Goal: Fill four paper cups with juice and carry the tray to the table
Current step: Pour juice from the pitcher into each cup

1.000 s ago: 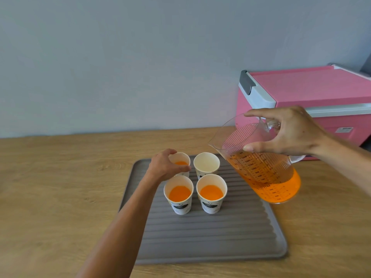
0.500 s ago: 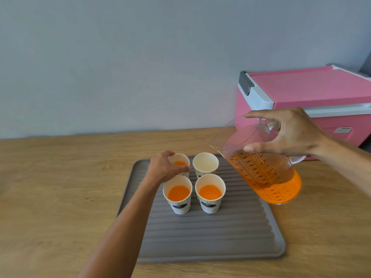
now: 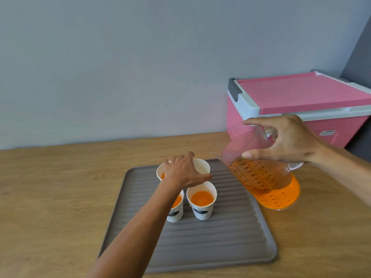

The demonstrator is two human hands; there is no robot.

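Note:
Four white paper cups stand close together on a grey ribbed tray (image 3: 200, 247). The front right cup (image 3: 201, 199) holds orange juice. So does the front left cup (image 3: 177, 211), half hidden by my forearm, and the back left cup (image 3: 160, 174). The back right cup (image 3: 202, 167) looks empty, and my left hand (image 3: 183, 172) grips its rim with thumb in front and fingers behind. My right hand (image 3: 289, 141) holds the handle of a clear measuring jug (image 3: 271, 187) of orange juice. The jug hangs tilted just right of the cups, spout toward them; no juice is flowing.
The tray lies on a wooden counter (image 3: 60, 197) against a pale wall. A pink cooler box (image 3: 301, 101) with a grey latch, lid shut, stands at the back right, behind the jug.
My left hand has moved right, from the back left cup to the back right one. The jug has stayed tilted in almost the same place.

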